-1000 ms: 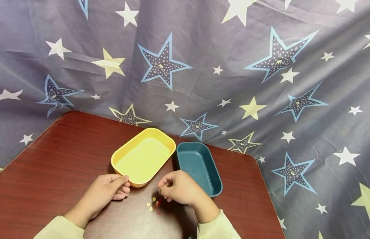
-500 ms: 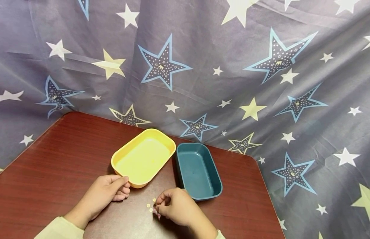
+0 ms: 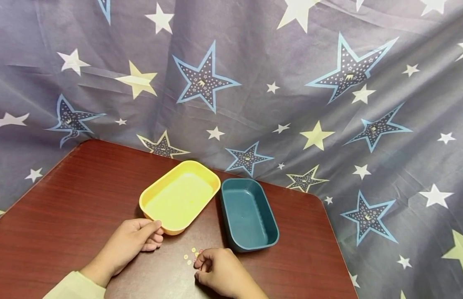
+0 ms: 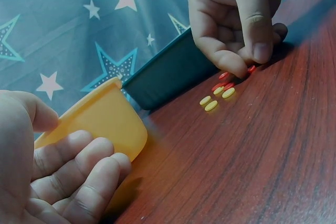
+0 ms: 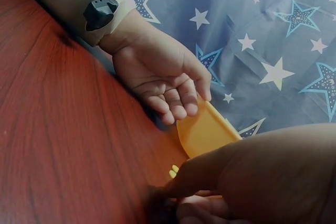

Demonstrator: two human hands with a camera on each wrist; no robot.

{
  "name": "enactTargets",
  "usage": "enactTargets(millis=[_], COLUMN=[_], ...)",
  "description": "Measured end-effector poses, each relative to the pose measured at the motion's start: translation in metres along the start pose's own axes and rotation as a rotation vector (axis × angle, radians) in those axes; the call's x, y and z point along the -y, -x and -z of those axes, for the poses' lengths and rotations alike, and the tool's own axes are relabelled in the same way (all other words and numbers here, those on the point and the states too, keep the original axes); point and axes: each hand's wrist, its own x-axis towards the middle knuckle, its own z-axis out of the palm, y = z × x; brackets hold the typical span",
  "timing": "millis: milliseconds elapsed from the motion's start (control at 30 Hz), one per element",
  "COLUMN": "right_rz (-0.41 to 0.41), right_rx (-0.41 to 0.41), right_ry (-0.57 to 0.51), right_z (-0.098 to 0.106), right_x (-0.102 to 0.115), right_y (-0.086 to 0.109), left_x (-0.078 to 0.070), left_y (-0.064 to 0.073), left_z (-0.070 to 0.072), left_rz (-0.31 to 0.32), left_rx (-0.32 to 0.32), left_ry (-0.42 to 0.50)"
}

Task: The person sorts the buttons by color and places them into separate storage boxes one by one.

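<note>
From my end, I judge the step in hand to be picking small discs off the desk [image 3: 85,187]. My left grip [image 3: 135,237] is clamped on the near corner of the yellow tray [image 3: 179,199], thumb over the rim, fingers curled against the outer wall. My right grip [image 3: 224,270] is low beside the loose cluster, thumb and forefinger bent toward each other; the head view shows the tips slightly apart, but I cannot tell whether a disc is caught between them.

The discs lie on the desk nearer me than both trays: yellow discs [image 4: 211,106] at the open side, red discs [image 4: 223,75] tucked close under my right fingertips. I think the next move calls for a light pinch on one edge without sweeping the neighbours; pieces this thin and flat could skid or come up in pairs.

The discs look like smooth, round plastic. Both trays are rounded oblongs, seemingly moulded plastic with rolled rims: the yellow one satiny, the teal tray [image 3: 250,220] just beside it darker, with a soft gloss inside. The desk is reddish-brown with streaky wood grain and a pale sheen near my hands; the star-printed curtain [image 3: 253,124] behind hangs in soft creases.
</note>
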Motion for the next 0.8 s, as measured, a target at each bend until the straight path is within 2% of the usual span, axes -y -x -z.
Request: enactTargets(millis=[467, 800], right_rz=[0.002, -0.024], right_rx=[-0.1, -0.086], right_ry=[0.018, 0.065], right_z=[-0.0026, -0.004], right_x=[-0.0036, -0.0001], right_y=[-0.0023, -0.0027], left_x=[-0.0023, -0.0032], left_y=[-0.0001, 0.0005], left_z=[-0.0005, 0.0002], left_rz=[-0.009, -0.011], left_rx=[0.011, 0.018], left_ry=[0.005, -0.006])
